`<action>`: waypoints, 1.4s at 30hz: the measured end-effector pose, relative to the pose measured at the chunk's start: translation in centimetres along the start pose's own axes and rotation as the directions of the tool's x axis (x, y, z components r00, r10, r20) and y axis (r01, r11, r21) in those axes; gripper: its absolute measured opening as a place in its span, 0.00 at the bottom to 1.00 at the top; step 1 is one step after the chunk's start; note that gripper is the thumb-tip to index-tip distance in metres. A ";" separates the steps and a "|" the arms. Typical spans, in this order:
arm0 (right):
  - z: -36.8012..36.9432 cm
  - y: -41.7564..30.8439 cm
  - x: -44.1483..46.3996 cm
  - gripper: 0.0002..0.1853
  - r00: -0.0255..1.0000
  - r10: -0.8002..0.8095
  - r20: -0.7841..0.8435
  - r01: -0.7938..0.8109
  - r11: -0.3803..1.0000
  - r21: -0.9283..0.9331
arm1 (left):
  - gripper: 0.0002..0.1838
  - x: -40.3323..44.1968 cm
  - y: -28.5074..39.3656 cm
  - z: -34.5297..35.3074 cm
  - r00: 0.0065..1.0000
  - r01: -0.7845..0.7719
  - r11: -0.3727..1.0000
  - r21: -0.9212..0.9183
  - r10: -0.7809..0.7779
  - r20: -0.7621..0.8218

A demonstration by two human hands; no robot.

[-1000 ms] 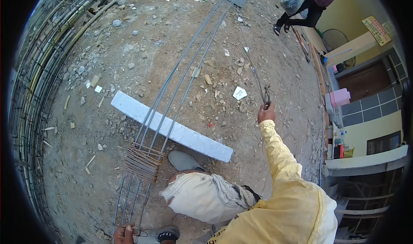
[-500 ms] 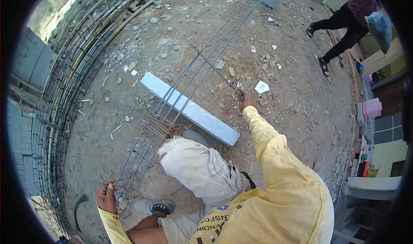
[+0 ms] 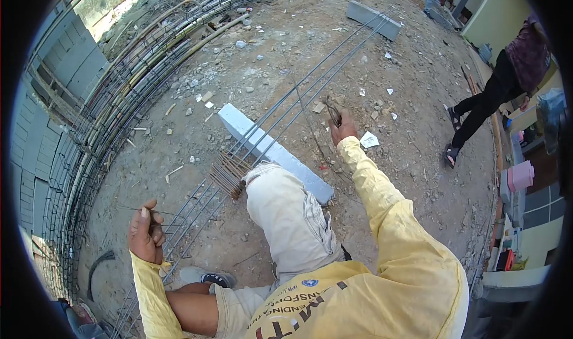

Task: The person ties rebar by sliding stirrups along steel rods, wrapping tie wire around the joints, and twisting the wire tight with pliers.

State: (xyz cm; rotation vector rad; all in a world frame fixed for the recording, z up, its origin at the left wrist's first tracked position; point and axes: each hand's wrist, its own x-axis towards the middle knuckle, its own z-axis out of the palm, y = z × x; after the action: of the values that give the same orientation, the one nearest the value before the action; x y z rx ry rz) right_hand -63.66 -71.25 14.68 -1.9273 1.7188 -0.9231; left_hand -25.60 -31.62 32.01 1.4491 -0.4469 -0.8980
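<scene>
Steel rods (image 3: 192, 207) run just R of our L hand (image 3: 145, 231), the nearer one, long axis diag. near-left to far-right; it pinches thin wire (image 3: 165, 212). Stirrup stack (image 3: 229, 173) is fwd-right of that grip; beyond, our R hand (image 3: 343, 128), apart from rods, holds pincers (image 3: 334, 113).

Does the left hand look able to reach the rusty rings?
Probably yes: the rusty rings look uncovered on the side facing the left hand, though it seems to hold thin wire.

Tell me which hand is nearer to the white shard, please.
Right. In view, the right hand is close beside the white shard; the left hand is far off, past the stirrups.
</scene>
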 end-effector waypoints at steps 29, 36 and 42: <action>8.7 -29.4 -16.2 0.08 0.591 -0.376 0.714 -0.673 0.257 0.693 | 0.17 -1.1 -3.3 1.2 0.951 0.223 0.971 0.091 -0.237 0.198; 8.4 -28.4 -16.8 0.08 0.508 -0.400 0.763 -0.782 0.157 0.603 | 0.17 -1.4 -7.0 3.2 0.836 0.407 0.887 0.218 -0.458 0.301; 7.4 -27.7 -16.2 0.06 0.460 -0.320 0.828 -0.836 0.157 0.525 | 0.19 -2.3 -9.9 6.3 0.893 0.399 0.917 -0.007 -0.386 0.229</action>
State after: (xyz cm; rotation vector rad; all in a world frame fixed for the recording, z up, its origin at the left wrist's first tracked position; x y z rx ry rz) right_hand -39.08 -51.83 24.84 -0.6461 0.4544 -0.4228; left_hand -34.21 -32.89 23.77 1.4177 -0.2931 -1.3991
